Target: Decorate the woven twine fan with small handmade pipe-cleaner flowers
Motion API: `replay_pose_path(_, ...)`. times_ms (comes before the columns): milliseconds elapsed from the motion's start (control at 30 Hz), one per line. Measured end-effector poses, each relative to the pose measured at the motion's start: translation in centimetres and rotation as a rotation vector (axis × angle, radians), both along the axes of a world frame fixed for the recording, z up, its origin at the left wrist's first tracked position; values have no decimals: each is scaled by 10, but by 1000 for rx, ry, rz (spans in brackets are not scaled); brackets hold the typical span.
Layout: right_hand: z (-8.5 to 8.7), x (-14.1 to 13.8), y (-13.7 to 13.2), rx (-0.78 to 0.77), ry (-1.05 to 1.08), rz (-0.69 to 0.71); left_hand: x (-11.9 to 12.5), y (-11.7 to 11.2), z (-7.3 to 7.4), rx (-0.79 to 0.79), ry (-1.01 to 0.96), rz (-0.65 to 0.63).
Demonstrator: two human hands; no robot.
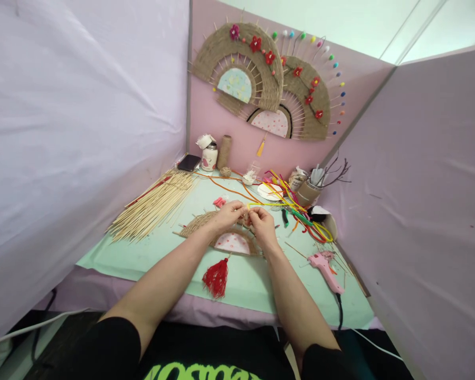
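Observation:
My left hand (233, 211) and my right hand (262, 221) meet above the middle of the table, fingertips pinched close together. Between them is a yellow pipe cleaner (267, 204), bent at its left end, with its straight length running off to the right. Below my hands lies a fan of wound twine (198, 224) with a white, red-dotted half-round centre (233, 243), partly hidden by my hands and forearms. A red tassel (216, 278) hangs from its lower edge onto the green tabletop. Just behind my left hand rests a small pink-red piece (219, 202).
Thin bamboo sticks (154, 203) are spread at left near a phone (189, 162). A pink glue gun (326, 270) lies at right, its cord over the front edge. Colourful pipe cleaners (301, 211) and green-handled pliers (285, 217) lie behind it. Two twine fans (269, 100) hang on the back panel.

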State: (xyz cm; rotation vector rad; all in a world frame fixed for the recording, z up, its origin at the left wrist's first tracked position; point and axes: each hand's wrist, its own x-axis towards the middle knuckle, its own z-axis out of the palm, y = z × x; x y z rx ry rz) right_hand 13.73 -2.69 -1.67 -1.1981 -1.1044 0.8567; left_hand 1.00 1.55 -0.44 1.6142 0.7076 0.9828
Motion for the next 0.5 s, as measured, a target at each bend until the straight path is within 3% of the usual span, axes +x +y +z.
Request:
replay_pose_path(133,5,8,-1,17,-107,80,-1,0,2,135,101,72)
replay_pose_path(333,3,11,1,44,-40,127,2,2,-4,-49,-96,-92)
replay_pose_path(500,-1,8,4,52,122,156,0,2,0,-163,-200,-150)
